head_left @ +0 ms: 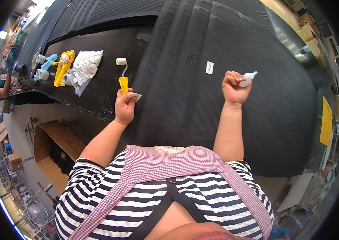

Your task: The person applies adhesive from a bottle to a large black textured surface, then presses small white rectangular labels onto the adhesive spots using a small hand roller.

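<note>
Currently, the hands (125, 110) (235, 92) hold roller (123, 84) left, bottle (248, 78) right.

A small white label (209, 68) lies on the black sheet (265, 120), its print too small to read. Marks on the yellow sign (325, 121) at right are also illegible.

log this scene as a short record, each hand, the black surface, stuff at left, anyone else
left hand: holds a yellow-handled roller and a folded white piece
right hand: holds a small white bottle
black surface: bears a white label
farther left: yellow tray, clear bag with white contents
others: one person, far left
</note>
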`<action>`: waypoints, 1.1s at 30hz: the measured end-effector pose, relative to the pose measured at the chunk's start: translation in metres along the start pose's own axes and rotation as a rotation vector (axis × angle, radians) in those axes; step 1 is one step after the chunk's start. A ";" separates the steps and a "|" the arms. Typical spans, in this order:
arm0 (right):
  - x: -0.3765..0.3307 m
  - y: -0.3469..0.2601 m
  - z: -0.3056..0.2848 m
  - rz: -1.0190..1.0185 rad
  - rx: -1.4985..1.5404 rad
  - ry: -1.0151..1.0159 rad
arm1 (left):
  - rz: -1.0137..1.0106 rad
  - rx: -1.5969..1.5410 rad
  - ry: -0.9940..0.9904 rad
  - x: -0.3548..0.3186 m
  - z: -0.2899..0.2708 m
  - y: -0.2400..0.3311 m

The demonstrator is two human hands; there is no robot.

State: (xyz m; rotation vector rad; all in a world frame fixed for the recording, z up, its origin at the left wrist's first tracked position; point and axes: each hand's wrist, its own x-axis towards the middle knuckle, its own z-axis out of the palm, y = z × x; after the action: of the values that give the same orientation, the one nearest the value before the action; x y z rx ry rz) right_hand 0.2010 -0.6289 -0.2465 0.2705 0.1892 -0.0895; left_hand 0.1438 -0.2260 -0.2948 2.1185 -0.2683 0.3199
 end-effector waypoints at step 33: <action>-0.107 -0.046 -0.028 -1.080 -1.842 0.168 | -0.612 -0.692 0.035 -0.081 -0.042 0.133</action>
State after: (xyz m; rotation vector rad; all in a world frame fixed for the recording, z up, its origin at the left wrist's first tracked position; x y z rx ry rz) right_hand 0.0860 -0.6591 -0.2642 -1.7009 0.4881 -0.8936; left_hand 0.0210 -0.2562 -0.1948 1.4130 0.2659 -0.0972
